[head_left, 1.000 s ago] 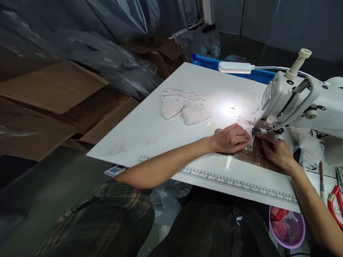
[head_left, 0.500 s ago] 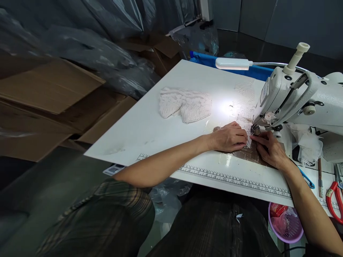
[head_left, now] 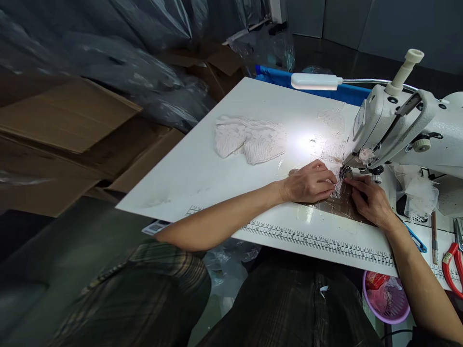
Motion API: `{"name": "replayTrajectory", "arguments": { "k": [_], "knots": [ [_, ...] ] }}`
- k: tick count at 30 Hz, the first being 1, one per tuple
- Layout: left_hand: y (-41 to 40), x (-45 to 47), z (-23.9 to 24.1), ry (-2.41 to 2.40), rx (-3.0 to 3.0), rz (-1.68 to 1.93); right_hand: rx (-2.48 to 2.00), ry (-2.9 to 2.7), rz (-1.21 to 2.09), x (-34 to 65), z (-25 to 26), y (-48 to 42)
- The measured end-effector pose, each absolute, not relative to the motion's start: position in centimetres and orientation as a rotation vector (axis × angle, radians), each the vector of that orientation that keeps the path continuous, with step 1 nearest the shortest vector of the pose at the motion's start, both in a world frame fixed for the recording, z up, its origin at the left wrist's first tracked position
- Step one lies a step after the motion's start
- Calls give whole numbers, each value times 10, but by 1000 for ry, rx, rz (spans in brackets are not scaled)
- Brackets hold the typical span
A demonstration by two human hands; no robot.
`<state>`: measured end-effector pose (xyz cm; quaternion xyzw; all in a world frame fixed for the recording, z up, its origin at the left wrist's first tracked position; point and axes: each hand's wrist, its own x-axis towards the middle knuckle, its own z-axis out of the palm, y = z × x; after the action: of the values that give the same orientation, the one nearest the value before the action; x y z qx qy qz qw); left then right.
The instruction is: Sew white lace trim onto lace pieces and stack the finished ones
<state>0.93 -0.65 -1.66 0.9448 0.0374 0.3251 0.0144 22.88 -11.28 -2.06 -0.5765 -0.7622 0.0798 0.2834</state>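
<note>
White lace [head_left: 337,189] lies under the presser foot [head_left: 346,173] of a white sewing machine [head_left: 392,127]. My left hand [head_left: 311,182] rests at the lace's left side, fingers bent and pressed together on its edge; the fingertips are partly hidden. To the right of the foot is my right hand [head_left: 372,198], its index finger stretched toward the foot and the thumb side held apart. It has no visible grip on the lace. A brown, shiny plate [head_left: 338,208] covers the tabletop beneath both hands. More lace runs behind the foot, away from me.
Gathered white lace pieces [head_left: 250,140] lie on the white table [head_left: 202,173]. A lamp [head_left: 314,82] lights the sewing area. At right are red-handled scissors [head_left: 450,265] and white netting [head_left: 415,193]. A purple basket [head_left: 390,318] hangs below the edge; cardboard boxes [head_left: 65,115] stand left.
My right index fingertip has shifted slightly right, from the lace edge to beside the presser foot. My left hand stays on the lace. The whole view has shifted slightly.
</note>
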Motion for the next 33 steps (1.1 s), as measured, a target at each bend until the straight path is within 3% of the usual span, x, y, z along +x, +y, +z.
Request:
{"name": "replayTrajectory", "arguments": {
  "k": [5,21,33],
  "knots": [
    [-4,10,-17,237,2706,1137,-1441,-2229,202,225,-13,-116],
    [-7,11,-20,134,2932,675,-1459,-2187,248,228,-13,-118],
    [-9,10,-20,16,3051,822,-1497,-2200,147,227,-20,-116]
  ]
}}
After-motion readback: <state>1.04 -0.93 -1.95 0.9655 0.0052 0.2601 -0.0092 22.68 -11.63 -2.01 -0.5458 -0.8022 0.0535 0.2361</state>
